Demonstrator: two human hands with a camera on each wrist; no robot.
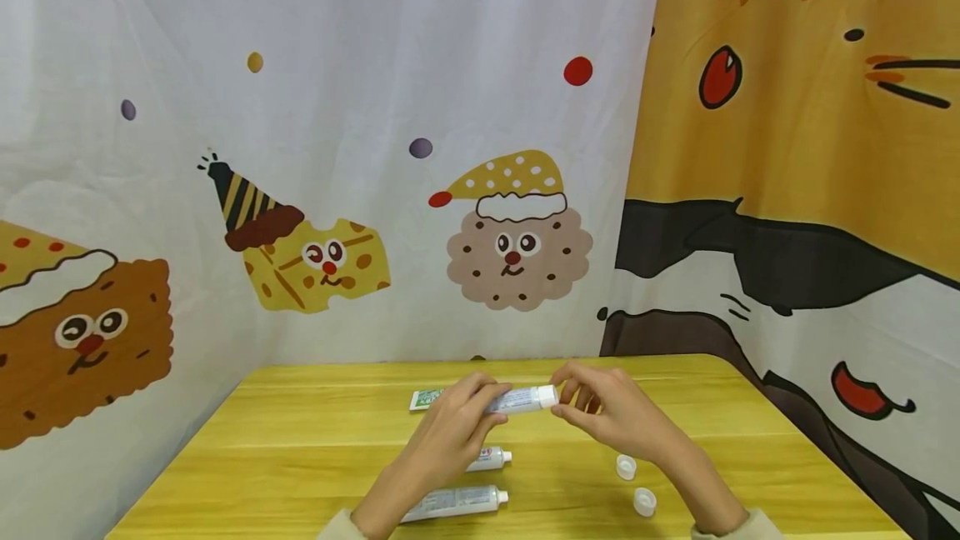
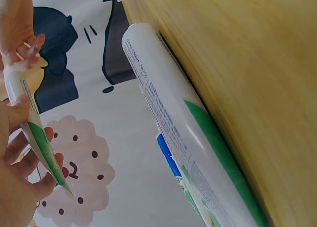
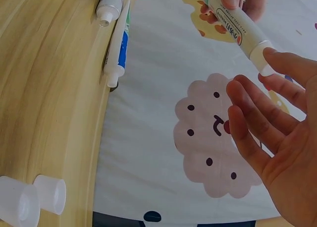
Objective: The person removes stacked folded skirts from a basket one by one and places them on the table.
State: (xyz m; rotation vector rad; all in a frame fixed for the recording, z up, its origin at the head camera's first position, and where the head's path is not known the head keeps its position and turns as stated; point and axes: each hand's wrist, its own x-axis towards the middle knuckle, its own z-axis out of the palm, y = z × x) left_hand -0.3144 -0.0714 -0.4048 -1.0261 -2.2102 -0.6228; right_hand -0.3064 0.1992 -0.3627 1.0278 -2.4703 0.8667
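Note:
My left hand (image 1: 457,419) grips a white and green toothpaste tube (image 1: 517,401) around its middle, holding it level above the table. Its white cap (image 1: 547,396) points right. At that end, the thumb and forefinger of my right hand (image 1: 611,407) pinch the cap, as the right wrist view shows; the other fingers (image 3: 252,108) are spread beside it. Below my left hand lie two uncapped toothpaste tubes, one nearer (image 1: 457,502) and one farther (image 1: 487,459), nozzles to the right. My left hand and forearm hide part of them.
Two loose white caps, one farther (image 1: 626,467) and one nearer (image 1: 644,502), lie on the yellow wood-grain table (image 1: 315,440) by my right forearm. A curtain (image 1: 337,107) printed with cartoon figures hangs behind the table and along its sides.

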